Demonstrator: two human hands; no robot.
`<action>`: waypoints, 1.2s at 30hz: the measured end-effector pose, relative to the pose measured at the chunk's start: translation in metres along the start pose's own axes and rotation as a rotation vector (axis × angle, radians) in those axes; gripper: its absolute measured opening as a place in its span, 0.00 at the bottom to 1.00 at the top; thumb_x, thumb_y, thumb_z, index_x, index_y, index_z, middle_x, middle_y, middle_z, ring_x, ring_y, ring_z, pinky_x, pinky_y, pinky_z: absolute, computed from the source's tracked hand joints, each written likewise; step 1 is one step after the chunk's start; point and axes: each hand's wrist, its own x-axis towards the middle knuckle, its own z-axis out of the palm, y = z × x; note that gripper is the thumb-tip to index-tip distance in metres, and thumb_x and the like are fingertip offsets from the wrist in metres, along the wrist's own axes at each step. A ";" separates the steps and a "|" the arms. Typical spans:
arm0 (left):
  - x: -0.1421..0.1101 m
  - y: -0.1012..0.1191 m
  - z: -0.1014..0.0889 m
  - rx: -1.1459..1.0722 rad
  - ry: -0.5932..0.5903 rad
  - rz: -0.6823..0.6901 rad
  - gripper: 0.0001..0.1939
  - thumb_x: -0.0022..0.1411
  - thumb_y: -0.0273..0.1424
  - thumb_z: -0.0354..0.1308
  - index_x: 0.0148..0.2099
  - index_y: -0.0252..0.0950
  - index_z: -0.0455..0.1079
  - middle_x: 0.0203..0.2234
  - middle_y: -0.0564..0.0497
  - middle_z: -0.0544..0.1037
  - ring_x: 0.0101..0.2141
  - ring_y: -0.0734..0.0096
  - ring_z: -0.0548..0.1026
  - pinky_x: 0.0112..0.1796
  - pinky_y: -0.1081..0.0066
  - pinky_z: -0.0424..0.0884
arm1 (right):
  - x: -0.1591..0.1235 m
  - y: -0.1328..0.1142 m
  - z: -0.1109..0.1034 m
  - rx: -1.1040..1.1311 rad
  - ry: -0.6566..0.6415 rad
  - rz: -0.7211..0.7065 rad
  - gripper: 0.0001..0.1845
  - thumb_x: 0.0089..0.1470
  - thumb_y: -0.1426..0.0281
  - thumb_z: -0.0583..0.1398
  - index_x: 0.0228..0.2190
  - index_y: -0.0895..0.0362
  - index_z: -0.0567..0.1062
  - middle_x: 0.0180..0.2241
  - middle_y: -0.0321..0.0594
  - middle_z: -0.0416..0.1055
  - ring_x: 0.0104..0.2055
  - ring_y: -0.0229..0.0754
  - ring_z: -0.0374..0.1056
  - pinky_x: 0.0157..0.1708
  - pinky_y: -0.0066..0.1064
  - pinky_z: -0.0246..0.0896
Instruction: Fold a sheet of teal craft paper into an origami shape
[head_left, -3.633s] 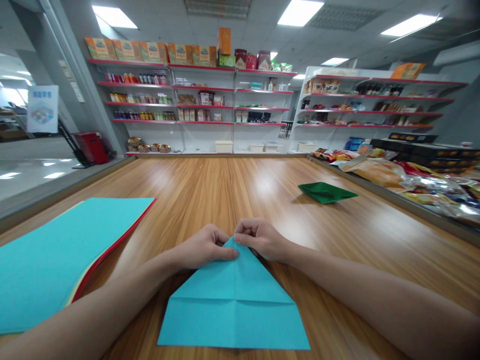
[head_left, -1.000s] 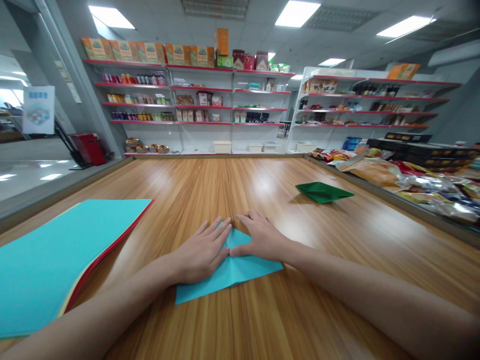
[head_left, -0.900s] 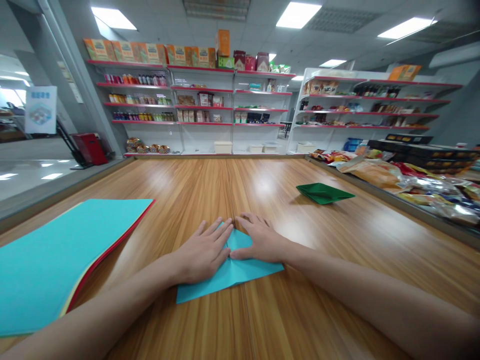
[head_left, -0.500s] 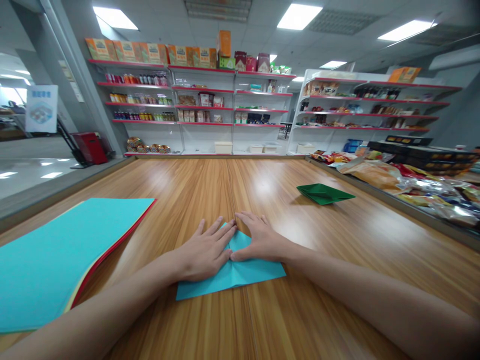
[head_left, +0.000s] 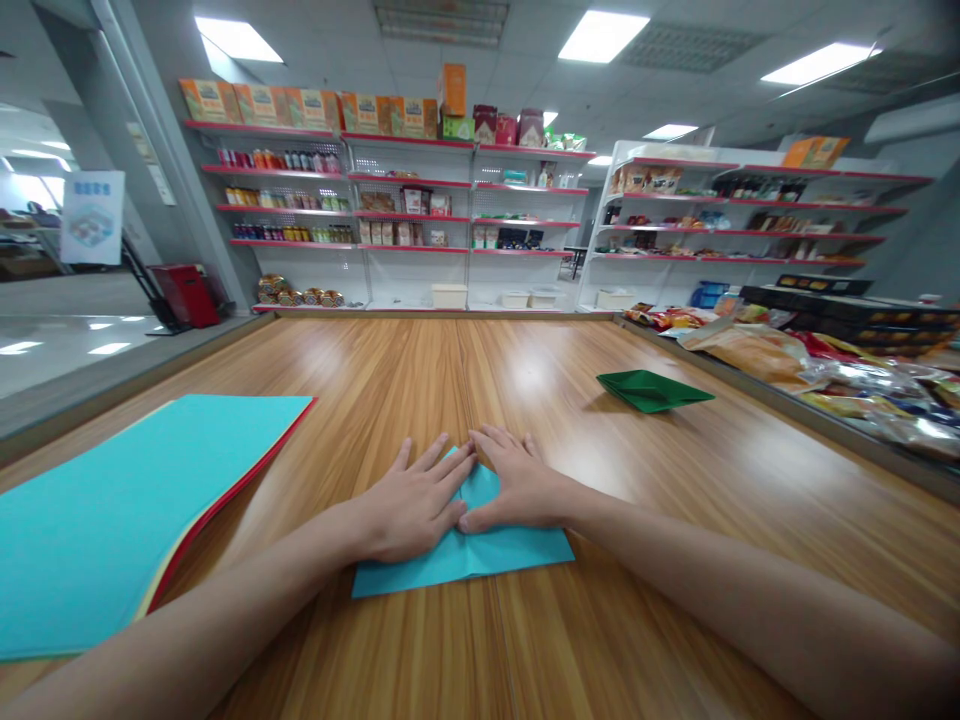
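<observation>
A folded sheet of light blue paper (head_left: 487, 553) lies on the table in front of me, roughly a triangle with its point away from me and a crease down the middle. My left hand (head_left: 415, 505) rests flat over its left side, fingers spread. On the right side lies my right hand (head_left: 521, 483), thumb stretched toward the middle crease and fingers extended to the far point. The fingertips of both hands come close together at that point and hide it. Neither hand grips anything.
Large coloured sheets (head_left: 150, 500), blue on top, are stacked at the left. A green folded paper piece (head_left: 655, 391) sits at the right on the wooden table (head_left: 375, 370). Packaged snacks (head_left: 765, 355) lie beyond the right edge; stocked shelves (head_left: 409, 182) stand behind.
The whole view shifts slightly. Both hands stay on the blue paper, with hardly any movement over it.
</observation>
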 end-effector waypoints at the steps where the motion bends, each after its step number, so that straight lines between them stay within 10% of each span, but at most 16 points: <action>1: 0.000 0.000 0.000 0.003 0.004 -0.001 0.32 0.69 0.45 0.32 0.69 0.40 0.31 0.67 0.51 0.35 0.65 0.51 0.33 0.58 0.43 0.35 | -0.001 0.000 0.000 -0.004 -0.004 0.000 0.65 0.32 0.41 0.62 0.64 0.60 0.47 0.66 0.52 0.38 0.67 0.58 0.28 0.62 0.55 0.20; 21: 0.001 0.001 -0.002 -0.001 0.022 0.002 0.31 0.69 0.46 0.32 0.69 0.39 0.33 0.67 0.48 0.40 0.65 0.52 0.34 0.58 0.42 0.38 | -0.020 -0.009 -0.003 0.002 -0.186 -0.143 0.77 0.27 0.45 0.67 0.64 0.58 0.28 0.66 0.51 0.21 0.67 0.58 0.16 0.62 0.53 0.16; 27: -0.001 0.002 -0.001 -0.004 0.042 -0.015 0.32 0.69 0.46 0.30 0.69 0.36 0.33 0.67 0.48 0.40 0.65 0.52 0.33 0.59 0.43 0.38 | -0.020 -0.015 -0.004 -0.013 -0.134 -0.066 0.47 0.57 0.46 0.44 0.64 0.64 0.38 0.66 0.52 0.28 0.68 0.53 0.24 0.63 0.52 0.22; 36: 0.000 0.009 0.004 -0.024 0.078 -0.156 0.33 0.68 0.47 0.28 0.69 0.38 0.35 0.66 0.51 0.37 0.65 0.50 0.34 0.58 0.39 0.38 | -0.009 0.001 0.007 -0.209 0.044 -0.027 0.40 0.60 0.50 0.39 0.64 0.63 0.42 0.66 0.50 0.33 0.67 0.60 0.29 0.60 0.63 0.23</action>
